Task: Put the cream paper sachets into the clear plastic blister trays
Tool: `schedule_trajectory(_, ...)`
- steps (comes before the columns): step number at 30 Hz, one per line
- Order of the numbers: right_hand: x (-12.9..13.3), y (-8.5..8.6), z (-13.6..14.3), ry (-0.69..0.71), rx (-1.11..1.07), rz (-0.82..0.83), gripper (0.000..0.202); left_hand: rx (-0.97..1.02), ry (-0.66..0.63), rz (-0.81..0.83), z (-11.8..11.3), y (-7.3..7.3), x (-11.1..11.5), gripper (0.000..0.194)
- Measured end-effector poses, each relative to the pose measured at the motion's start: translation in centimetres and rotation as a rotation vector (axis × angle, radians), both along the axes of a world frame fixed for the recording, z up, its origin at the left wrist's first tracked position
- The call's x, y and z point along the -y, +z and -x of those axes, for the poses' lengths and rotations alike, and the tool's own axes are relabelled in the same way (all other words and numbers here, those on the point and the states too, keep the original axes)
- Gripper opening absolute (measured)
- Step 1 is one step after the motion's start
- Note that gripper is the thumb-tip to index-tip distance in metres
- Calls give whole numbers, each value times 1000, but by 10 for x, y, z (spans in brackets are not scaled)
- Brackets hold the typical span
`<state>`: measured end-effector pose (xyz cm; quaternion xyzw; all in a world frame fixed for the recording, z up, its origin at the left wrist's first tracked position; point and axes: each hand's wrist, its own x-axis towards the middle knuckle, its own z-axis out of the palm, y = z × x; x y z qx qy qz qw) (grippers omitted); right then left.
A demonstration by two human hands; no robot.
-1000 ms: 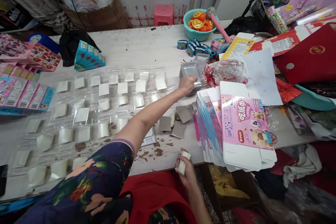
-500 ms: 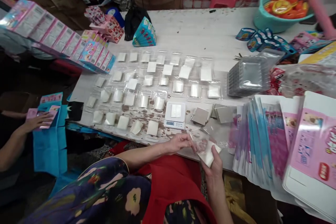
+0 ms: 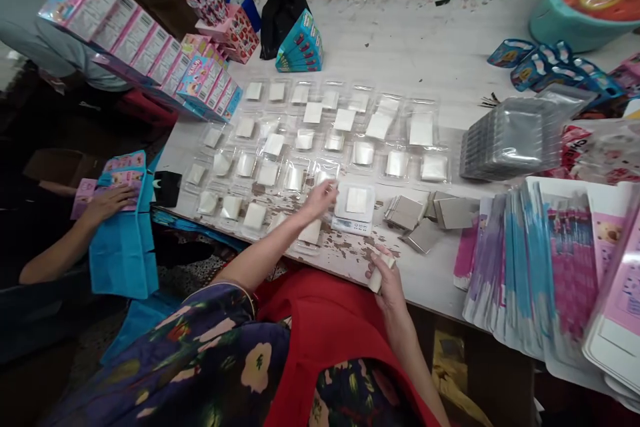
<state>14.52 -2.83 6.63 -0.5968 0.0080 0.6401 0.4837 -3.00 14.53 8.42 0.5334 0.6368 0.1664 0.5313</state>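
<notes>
My right hand (image 3: 389,272), low at the table's front edge, is closed around a cream-white folded packet (image 3: 379,273). My left hand (image 3: 320,200) reaches over the table just left of the small white digital scale (image 3: 353,223). Its fingers are bent together at a clear plastic tray (image 3: 327,167); what they hold, if anything, is hidden. One white square packet (image 3: 357,201) lies on the scale. Rows of clear trays with white packets, such as this packet (image 3: 363,153), cover the table to the left and behind. Grey square pieces (image 3: 405,212) lie right of the scale.
Stacked clear trays (image 3: 510,140) and upright printed cards (image 3: 530,260) stand at the right. A turquoise basin (image 3: 565,20) sits at the back right. Pink boxes (image 3: 135,33) line the far left. At the left, a co-worker's hand (image 3: 113,200) rests on a blue folded sheet (image 3: 120,253).
My hands have parted: the left moved up and left toward the trays, while the right kept the packet. Clear plastic no longer shows between them. The view has shifted left.
</notes>
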Motion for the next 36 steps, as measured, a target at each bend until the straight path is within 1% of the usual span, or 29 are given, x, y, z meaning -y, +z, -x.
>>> schedule_trajectory(1, 2, -2, 1, -13, -31, 10, 50, -76, 69, -29, 12, -4, -15, 40)
schedule_trajectory(3, 6, -6, 0, -42, -62, 40, 49, -250, 130, -86, 33, -16, -45, 39)
schedule_trajectory(6, 13, -11, -3, -66, -82, 78, 49, -468, 130, -133, 51, -37, -76, 37)
schedule_trajectory(9, 16, -13, -4, -81, -119, 99, 48, -545, 144, -133, 53, -53, -90, 36)
schedule_trajectory(12, 17, -13, -3, -104, -158, 118, 48, -574, 176, -171, 50, -61, -94, 35)
schedule_trajectory(15, 17, -12, -3, -117, -173, 128, 48, -613, 201, -240, 49, -61, -92, 40)
schedule_trajectory(17, 16, -11, -3, -117, -176, 136, 47, -622, 217, -280, 49, -57, -87, 42)
schedule_trajectory(20, 16, -10, -3, -124, -190, 135, 47, -576, 218, -340, 43, -47, -76, 38)
schedule_trajectory(23, 16, -9, -6, -125, -200, 126, 46, -484, 168, -407, 30, -39, -62, 31)
schedule_trajectory(25, 16, -10, -9, -135, -203, 127, 46, -420, 116, -421, 19, -37, -52, 27)
schedule_trajectory(27, 17, -11, -12, -150, -210, 129, 45, -377, 62, -403, 9, -37, -45, 25)
schedule_trajectory(32, 17, -17, -17, -157, -257, 120, 46, -361, -88, -323, -8, -36, -32, 24)
schedule_trajectory(34, 15, -17, -17, -181, -269, 98, 45, -322, -134, -240, -15, -31, -20, 25)
schedule_trajectory(36, 10, -14, -16, -230, -282, 33, 41, -224, -233, -114, -26, -21, 2, 25)
